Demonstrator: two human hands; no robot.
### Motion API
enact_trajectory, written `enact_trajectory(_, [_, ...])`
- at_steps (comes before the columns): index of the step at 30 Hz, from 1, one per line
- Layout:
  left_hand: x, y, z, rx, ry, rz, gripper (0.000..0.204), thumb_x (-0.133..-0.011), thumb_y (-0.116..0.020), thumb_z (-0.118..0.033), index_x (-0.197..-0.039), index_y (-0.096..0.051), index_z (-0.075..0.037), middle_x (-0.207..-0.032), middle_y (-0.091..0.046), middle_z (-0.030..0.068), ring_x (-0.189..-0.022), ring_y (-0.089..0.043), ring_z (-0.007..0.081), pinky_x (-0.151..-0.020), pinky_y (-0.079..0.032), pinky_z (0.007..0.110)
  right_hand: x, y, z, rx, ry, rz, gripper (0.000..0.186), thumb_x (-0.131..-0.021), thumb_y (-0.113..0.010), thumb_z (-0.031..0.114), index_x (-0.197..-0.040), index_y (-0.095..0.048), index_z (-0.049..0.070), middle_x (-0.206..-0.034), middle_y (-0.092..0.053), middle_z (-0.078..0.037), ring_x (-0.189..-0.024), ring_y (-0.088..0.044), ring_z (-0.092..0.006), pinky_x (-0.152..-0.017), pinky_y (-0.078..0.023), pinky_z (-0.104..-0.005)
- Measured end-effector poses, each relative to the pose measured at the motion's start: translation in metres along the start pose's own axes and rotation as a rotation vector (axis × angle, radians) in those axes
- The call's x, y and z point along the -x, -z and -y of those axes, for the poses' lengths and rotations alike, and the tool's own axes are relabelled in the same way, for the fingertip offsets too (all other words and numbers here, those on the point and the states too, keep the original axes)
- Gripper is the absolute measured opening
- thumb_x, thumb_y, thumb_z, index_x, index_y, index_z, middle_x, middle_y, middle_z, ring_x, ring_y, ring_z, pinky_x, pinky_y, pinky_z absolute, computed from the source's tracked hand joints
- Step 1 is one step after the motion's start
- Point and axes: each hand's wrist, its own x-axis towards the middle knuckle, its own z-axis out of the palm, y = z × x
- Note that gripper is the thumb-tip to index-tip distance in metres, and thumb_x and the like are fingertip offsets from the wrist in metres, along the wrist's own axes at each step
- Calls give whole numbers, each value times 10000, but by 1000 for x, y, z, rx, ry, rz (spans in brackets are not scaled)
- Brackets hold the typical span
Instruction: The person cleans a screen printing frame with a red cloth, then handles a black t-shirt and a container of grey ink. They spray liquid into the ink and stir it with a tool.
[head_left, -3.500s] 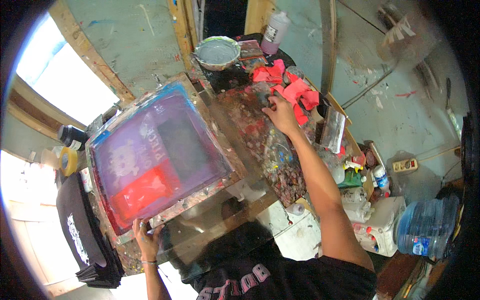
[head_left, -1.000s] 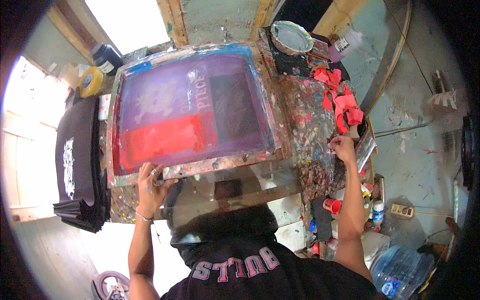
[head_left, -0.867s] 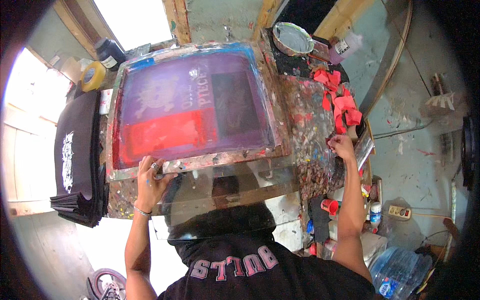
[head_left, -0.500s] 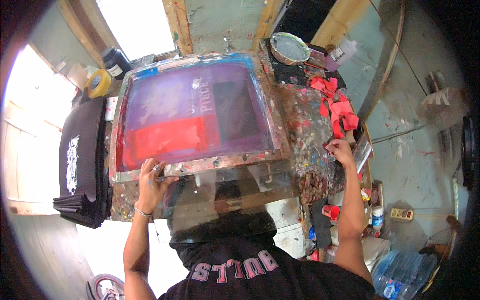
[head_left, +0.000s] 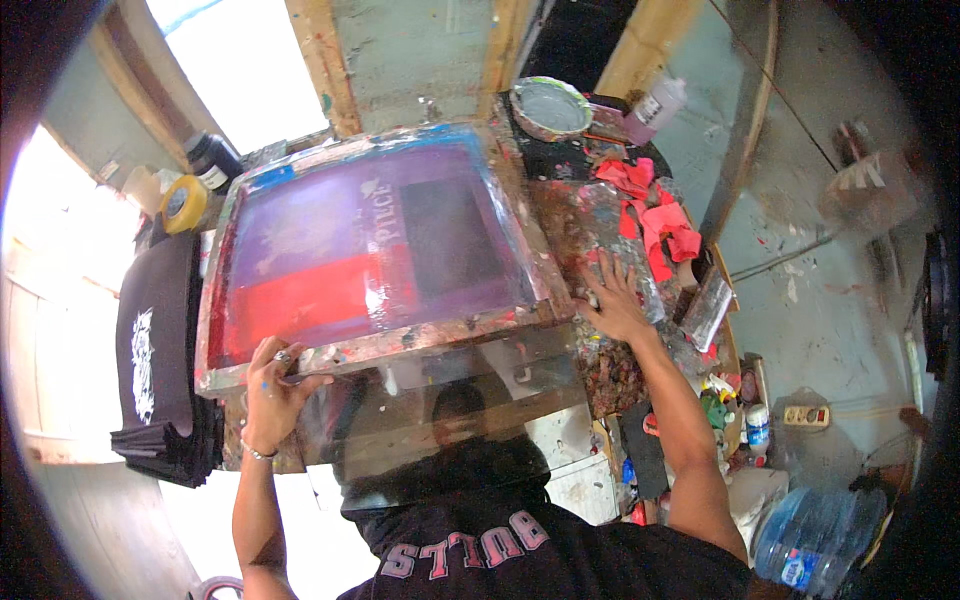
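Observation:
A screen-printing frame [head_left: 455, 328] lies on the bench ahead of me. Its mesh is purple, with a red patch, a dark panel and pale stencil marks. My left hand [head_left: 275, 392] is closed on the frame's near left corner, fingers over the rim and thumb along the front side; a ring and a bracelet show on it. Beside the frame's near right corner, my right hand [head_left: 617, 303] has its fingers spread above the paint-stained bench top [head_left: 570, 215] and holds nothing. Whether its fingertips touch the surface I cannot tell.
Black printed fabric pieces [head_left: 165, 290] are stacked at the left. Yellow tape [head_left: 183, 204] and a dark jar [head_left: 213, 160] stand behind them. Red scraps [head_left: 668, 228], a grey paint bowl [head_left: 552, 108] and a pinkish bottle [head_left: 657, 110] are at the right. A water jug [head_left: 822, 540] sits lower right.
My right hand has moved left from beside the red scraps toward the frame, and its pinched fingers have spread. My left hand stays on the frame's corner. The view has shifted slightly.

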Motion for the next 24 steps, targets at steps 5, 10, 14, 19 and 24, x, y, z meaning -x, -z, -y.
enact_trajectory(5, [-8,6,-4,14,14,28,574,-617,-901,-258,-974,-674,130,-840,-529,145,-797,-531,292,-703,-453,369,-10,-8,-14,30,-25,-62,758,-926,-510,616,-1555,-323,237,-1647,-90,-206,-1503,-74,-455,-1189,-28,-638])
enact_trajectory(10, [2,-7,7,36,62,49,559,-615,-895,-258,-959,-672,123,-835,-519,145,-793,-519,307,-708,-443,377,-25,2,-22,52,-61,-38,762,-919,-489,657,-1561,-300,294,-1653,-98,-180,-1499,-79,-465,-1177,-39,-662])
enact_trajectory(14, [6,-23,17,7,2,43,539,-615,-887,-260,-944,-675,111,-833,-494,137,-808,-503,313,-717,-431,398,-29,12,-30,65,-106,20,781,-924,-446,694,-1579,-230,327,-1661,-63,-156,-1505,-53,-456,-1194,-22,-624])
enact_trajectory(19, [9,-40,24,23,-2,55,545,-617,-880,-284,-956,-685,96,-840,-500,127,-832,-505,316,-741,-428,404,-21,17,-37,32,-118,9,784,-910,-462,709,-1573,-234,357,-1656,-96,-163,-1493,-64,-490,-1169,-31,-672])
enact_trajectory(24, [14,-44,29,-115,-100,25,543,-641,-861,-334,-967,-695,67,-850,-524,121,-843,-524,316,-755,-439,406,-19,15,-33,7,-146,3,793,-911,-472,696,-1577,-233,336,-1652,-106,-178,-1489,-48,-507,-1155,-32,-696])
